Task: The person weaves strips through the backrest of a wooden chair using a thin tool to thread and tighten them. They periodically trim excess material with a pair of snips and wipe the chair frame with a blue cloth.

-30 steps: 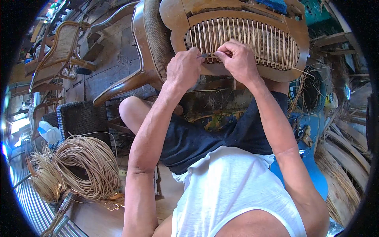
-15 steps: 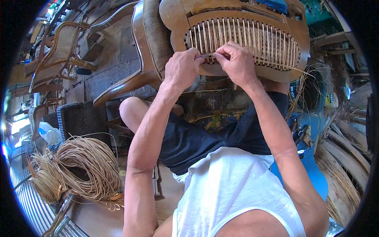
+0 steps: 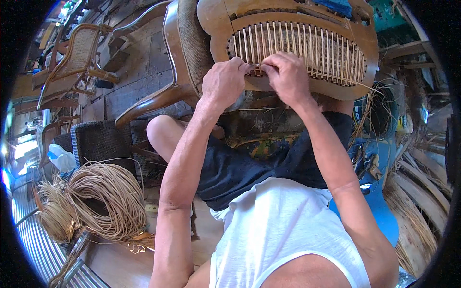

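A wooden chair panel [image 3: 218,30] with an oval opening strung with pale parallel cane strips [image 3: 307,45] lies across the top of my view, above my lap. My left hand [image 3: 223,82] is closed at the lower edge of the strips, thumb and forefinger pinched on something small I cannot make out. Close to its right, my right hand [image 3: 288,79] has finger and thumb pressed at the same edge, its grip partly hidden. Loose strands [image 3: 377,90] trail from the panel's right side.
Coiled cane [image 3: 103,201] lies at lower left beside a dark woven piece [image 3: 101,144] and a plastic bag [image 3: 61,161]. An upholstered chair [image 3: 194,43] adjoins the panel; a cane-backed chair [image 3: 77,60] stands farther left. A blue surface [image 3: 386,216] and planks [image 3: 418,187] are at right.
Both hands stay at the panel's lower edge, with small shifts of the fingers and wrists as they work close together. The whole view has shifted very slightly.
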Tool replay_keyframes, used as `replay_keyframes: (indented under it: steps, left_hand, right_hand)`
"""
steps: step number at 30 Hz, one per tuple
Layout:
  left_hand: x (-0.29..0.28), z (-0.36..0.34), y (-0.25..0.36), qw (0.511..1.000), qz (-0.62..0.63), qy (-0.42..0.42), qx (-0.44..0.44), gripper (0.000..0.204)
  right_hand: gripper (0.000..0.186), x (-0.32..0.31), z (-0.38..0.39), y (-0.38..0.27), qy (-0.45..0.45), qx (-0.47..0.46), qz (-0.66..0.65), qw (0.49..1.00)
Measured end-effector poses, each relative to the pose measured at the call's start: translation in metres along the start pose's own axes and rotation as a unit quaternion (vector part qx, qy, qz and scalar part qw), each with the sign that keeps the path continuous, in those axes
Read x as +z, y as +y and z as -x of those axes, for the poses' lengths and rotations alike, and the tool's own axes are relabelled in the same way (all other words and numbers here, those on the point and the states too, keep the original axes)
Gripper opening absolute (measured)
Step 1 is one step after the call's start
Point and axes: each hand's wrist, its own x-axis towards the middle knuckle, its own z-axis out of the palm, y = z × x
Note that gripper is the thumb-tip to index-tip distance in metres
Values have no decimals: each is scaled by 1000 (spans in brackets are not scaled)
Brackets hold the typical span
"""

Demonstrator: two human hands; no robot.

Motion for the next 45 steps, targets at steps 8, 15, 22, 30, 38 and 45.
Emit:
replay_keyframes:
  steps: [8,15,22,30,38,45]
  left_hand:
    - [4,3,6,999,-13,24,-22,30]
    - [-8,15,11,996,-64,35,-40,33]
    - [-51,71,-43,989,-118,54,-68,38]
    - [-95,64,5,990,-100,76,56,30]
    - [-73,18,5,993,-12,61,102,17]
    - [-43,7,-2,989,-70,16,128,21]
  right_hand:
    - [16,7,8,-4,5,-93,78,993]
    - [16,2,10,2,-10,-108,108,988]
    - [17,-9,11,-12,-41,-139,153,978]
    - [19,-3,-19,-22,-63,-163,-109,978]
    - [11,-10,-15,-1,-44,-17,-255,966]
    - [11,-11,-10,22,23,-74,-101,992]
